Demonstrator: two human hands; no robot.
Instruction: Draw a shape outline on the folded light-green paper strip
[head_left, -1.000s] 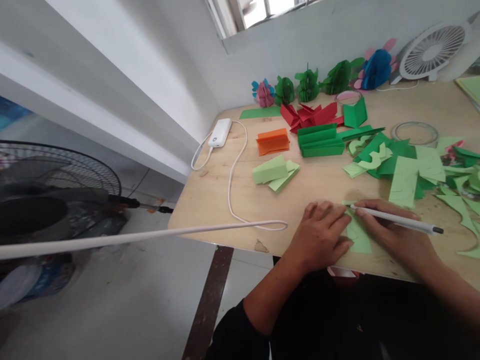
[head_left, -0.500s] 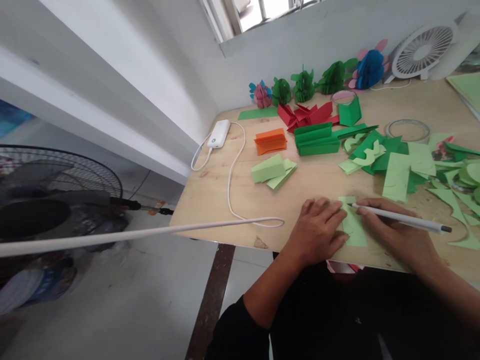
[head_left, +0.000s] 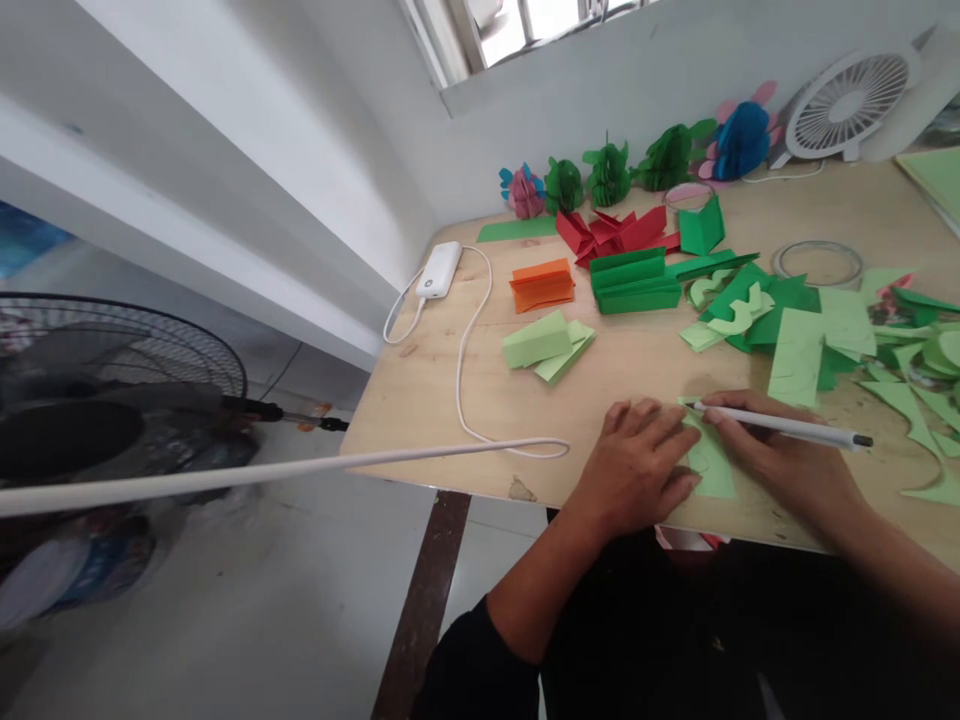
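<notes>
floor fan blurred, edge-cut

A pale green paper piece is lying under the fingers of the left hand, and the right hand is gripping a white pen with a black end. Beyond the fingertips, a light green folded stack, an orange stack, dark green folds and red folds are sitting on the light wooden table. A white cable is trailing left of the fingers from a white power bank.
</notes>
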